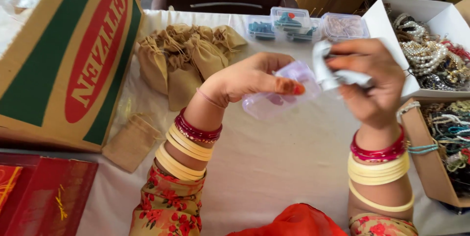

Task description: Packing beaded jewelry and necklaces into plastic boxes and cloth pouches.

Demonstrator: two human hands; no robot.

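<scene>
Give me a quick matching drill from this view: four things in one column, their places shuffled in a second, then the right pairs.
Things:
1. small clear plastic box
2. crumpled white tissue
3. burlap pouches
4. pearl strands

Places:
A. in the white box at the right
B. heaped beside the big cardboard carton
C. in the left hand
D. in the right hand

Pairs: 1-C, 2-D, 3-B, 4-A

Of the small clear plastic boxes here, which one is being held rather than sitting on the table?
The pale purple-tinted clear box in the left hand. The other clear boxes sit together at the table's far edge, holding teal and pinkish contents.
</scene>
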